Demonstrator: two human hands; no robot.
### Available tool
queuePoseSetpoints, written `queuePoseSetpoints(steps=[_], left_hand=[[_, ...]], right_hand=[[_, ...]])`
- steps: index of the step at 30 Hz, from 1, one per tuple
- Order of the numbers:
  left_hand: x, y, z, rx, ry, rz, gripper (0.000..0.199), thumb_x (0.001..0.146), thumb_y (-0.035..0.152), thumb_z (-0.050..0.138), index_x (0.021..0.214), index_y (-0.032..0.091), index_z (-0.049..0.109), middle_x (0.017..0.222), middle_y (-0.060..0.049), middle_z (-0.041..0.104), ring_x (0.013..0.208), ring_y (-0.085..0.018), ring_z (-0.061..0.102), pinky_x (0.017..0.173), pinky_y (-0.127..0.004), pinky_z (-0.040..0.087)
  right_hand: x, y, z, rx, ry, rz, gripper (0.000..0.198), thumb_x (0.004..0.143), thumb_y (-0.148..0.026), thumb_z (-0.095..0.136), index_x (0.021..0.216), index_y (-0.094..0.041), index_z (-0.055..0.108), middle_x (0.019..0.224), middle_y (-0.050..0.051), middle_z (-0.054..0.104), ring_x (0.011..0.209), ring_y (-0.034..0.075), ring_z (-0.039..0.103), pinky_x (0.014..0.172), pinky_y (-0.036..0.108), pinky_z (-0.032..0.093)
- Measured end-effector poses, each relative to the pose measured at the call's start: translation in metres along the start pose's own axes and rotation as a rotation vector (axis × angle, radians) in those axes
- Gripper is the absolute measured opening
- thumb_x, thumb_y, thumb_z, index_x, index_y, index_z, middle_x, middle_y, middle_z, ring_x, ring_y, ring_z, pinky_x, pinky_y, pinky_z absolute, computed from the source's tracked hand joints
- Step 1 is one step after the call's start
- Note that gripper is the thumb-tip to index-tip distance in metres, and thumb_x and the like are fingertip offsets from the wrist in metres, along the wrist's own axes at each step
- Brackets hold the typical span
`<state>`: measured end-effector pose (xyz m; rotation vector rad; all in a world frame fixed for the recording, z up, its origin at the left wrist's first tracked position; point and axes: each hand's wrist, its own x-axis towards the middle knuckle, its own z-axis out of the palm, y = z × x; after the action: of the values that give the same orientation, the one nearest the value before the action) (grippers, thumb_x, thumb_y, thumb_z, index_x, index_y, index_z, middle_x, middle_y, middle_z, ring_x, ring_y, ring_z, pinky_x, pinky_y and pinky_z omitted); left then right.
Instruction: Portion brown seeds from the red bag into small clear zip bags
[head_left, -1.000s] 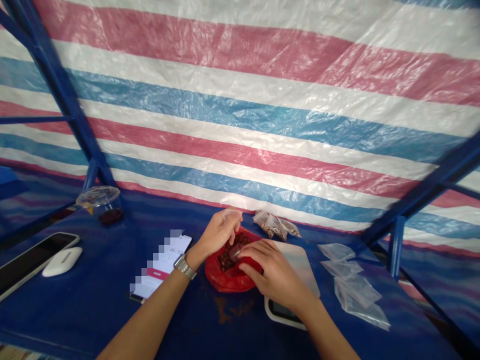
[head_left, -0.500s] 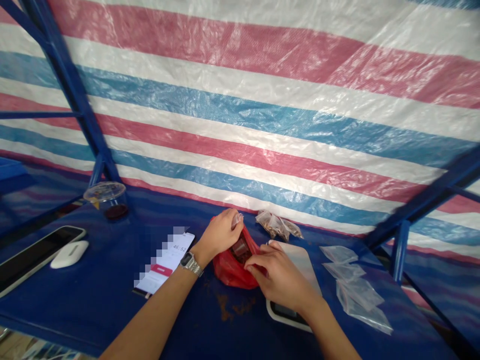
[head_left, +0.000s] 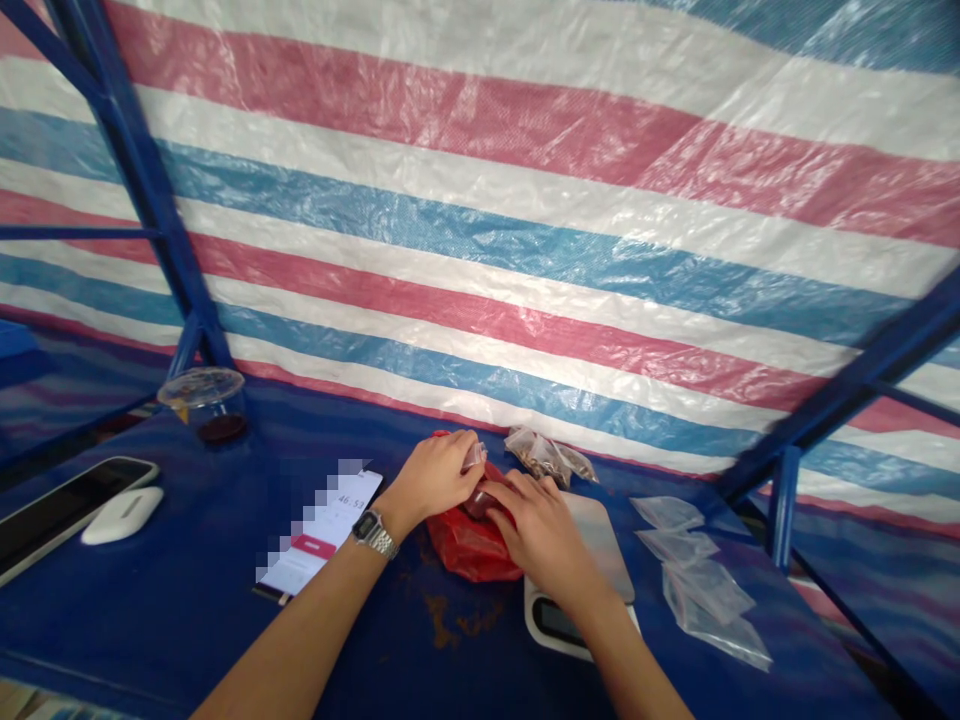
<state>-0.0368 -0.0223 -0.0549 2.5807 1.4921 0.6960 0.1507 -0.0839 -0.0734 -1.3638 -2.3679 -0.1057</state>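
A red plastic bag (head_left: 474,548) sits on the blue table, its mouth between my two hands. Inside it a brownish, see-through item (head_left: 478,502) shows in part; its kind is unclear. My left hand (head_left: 442,475), with a metal watch on the wrist, is closed at the bag's far left rim and pinches a small clear plastic bag (head_left: 474,457). My right hand (head_left: 541,530) is curled over the right side of the mouth, thumb and fingers gripping the red plastic; its fingertips are partly hidden. Under that forearm lies a flat digital scale (head_left: 600,540).
Filled small clear bags (head_left: 547,456) lie behind the scale. Several flat zip bags (head_left: 705,585) are at the right. On the left are a lit phone (head_left: 330,540), a dark phone (head_left: 75,505), a white case (head_left: 124,515) and a plastic cup (head_left: 214,405). Brown crumbs (head_left: 442,620) lie in front.
My right hand has shifted up and inward over the red bag's mouth, which now looks narrower. My left hand keeps its pinch at the rim. The view has moved slightly.
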Motion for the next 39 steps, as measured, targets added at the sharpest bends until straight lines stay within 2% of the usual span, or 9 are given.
queuePoseSetpoints(steps=[6, 15, 18, 22, 24, 26, 30, 35, 39], left_hand=[[0.004, -0.005, 0.007, -0.065, -0.018, -0.033, 0.019, 0.104, 0.028, 0.038, 0.113, 0.022, 0.054, 0.099, -0.008, 0.076, 0.095, -0.027, 0.075, 0.076, -0.031, 0.050], [0.006, -0.008, 0.007, -0.088, -0.019, -0.122, 0.023, 0.106, 0.031, 0.037, 0.116, 0.022, 0.054, 0.100, -0.009, 0.076, 0.094, -0.027, 0.075, 0.076, -0.031, 0.051], [0.006, -0.009, 0.006, -0.068, 0.083, -0.127, 0.021, 0.105, 0.029, 0.039, 0.117, 0.022, 0.053, 0.097, -0.008, 0.075, 0.090, -0.027, 0.074, 0.077, -0.033, 0.052], [0.007, -0.008, -0.001, -0.018, 0.433, -0.097, 0.017, 0.098, 0.021, 0.048, 0.114, 0.019, 0.052, 0.117, -0.014, 0.068, 0.112, -0.029, 0.066, 0.096, -0.039, 0.051], [0.005, -0.005, -0.008, 0.047, 0.518, -0.155, 0.017, 0.095, 0.022, 0.051, 0.111, 0.017, 0.053, 0.120, -0.017, 0.065, 0.117, -0.032, 0.063, 0.101, -0.043, 0.050], [0.002, 0.001, -0.015, 0.112, 0.418, -0.317, 0.021, 0.095, 0.028, 0.052, 0.112, 0.016, 0.053, 0.112, -0.017, 0.068, 0.108, -0.034, 0.068, 0.092, -0.042, 0.054], [-0.009, 0.011, -0.017, 0.132, 0.004, -0.561, 0.039, 0.098, 0.037, 0.045, 0.124, 0.008, 0.051, 0.101, -0.023, 0.073, 0.095, -0.038, 0.075, 0.079, -0.041, 0.055], [-0.017, 0.014, -0.003, 0.003, -0.307, -0.409, 0.047, 0.097, 0.035, 0.048, 0.132, 0.005, 0.046, 0.111, -0.027, 0.073, 0.104, -0.041, 0.074, 0.080, -0.041, 0.054], [-0.016, 0.014, 0.003, -0.033, -0.350, -0.354, 0.057, 0.095, 0.023, 0.049, 0.146, 0.008, 0.029, 0.133, -0.027, 0.065, 0.112, -0.036, 0.072, 0.082, -0.035, 0.052]], right_hand=[[0.000, -0.009, -0.004, 0.189, -0.006, -0.032, 0.022, 0.093, -0.007, 0.060, 0.101, -0.027, 0.066, 0.125, 0.003, 0.072, 0.115, 0.025, 0.060, 0.101, 0.044, 0.034], [0.002, -0.009, 0.014, 0.274, 0.024, -0.008, 0.038, 0.093, -0.014, 0.065, 0.124, -0.035, 0.071, 0.141, 0.003, 0.065, 0.134, 0.028, 0.046, 0.113, 0.049, 0.035], [0.005, -0.013, 0.017, 0.270, 0.025, -0.006, 0.033, 0.096, -0.019, 0.066, 0.124, -0.036, 0.071, 0.127, 0.003, 0.072, 0.128, 0.028, 0.049, 0.112, 0.048, 0.035], [0.005, -0.008, 0.013, 0.159, 0.087, 0.048, 0.025, 0.097, -0.020, 0.064, 0.116, -0.034, 0.072, 0.114, 0.003, 0.075, 0.124, 0.031, 0.051, 0.106, 0.052, 0.034], [0.003, -0.004, 0.010, 0.092, 0.099, 0.074, 0.031, 0.094, -0.015, 0.064, 0.120, -0.031, 0.069, 0.114, 0.005, 0.076, 0.124, 0.033, 0.051, 0.106, 0.054, 0.033], [0.003, 0.000, 0.009, 0.030, 0.094, 0.071, 0.034, 0.092, -0.010, 0.062, 0.121, -0.027, 0.068, 0.114, 0.007, 0.076, 0.125, 0.034, 0.051, 0.107, 0.054, 0.032], [0.005, 0.000, 0.014, -0.089, 0.072, 0.048, 0.039, 0.094, -0.004, 0.054, 0.126, -0.023, 0.068, 0.119, 0.009, 0.075, 0.130, 0.035, 0.049, 0.109, 0.054, 0.030], [0.005, -0.001, 0.017, -0.142, -0.003, 0.078, 0.045, 0.094, -0.005, 0.054, 0.131, -0.025, 0.069, 0.126, 0.010, 0.071, 0.129, 0.037, 0.048, 0.107, 0.052, 0.031], [0.006, 0.002, 0.016, -0.058, -0.024, 0.128, 0.046, 0.094, -0.004, 0.054, 0.134, -0.022, 0.068, 0.123, 0.009, 0.073, 0.126, 0.033, 0.050, 0.108, 0.049, 0.030]])
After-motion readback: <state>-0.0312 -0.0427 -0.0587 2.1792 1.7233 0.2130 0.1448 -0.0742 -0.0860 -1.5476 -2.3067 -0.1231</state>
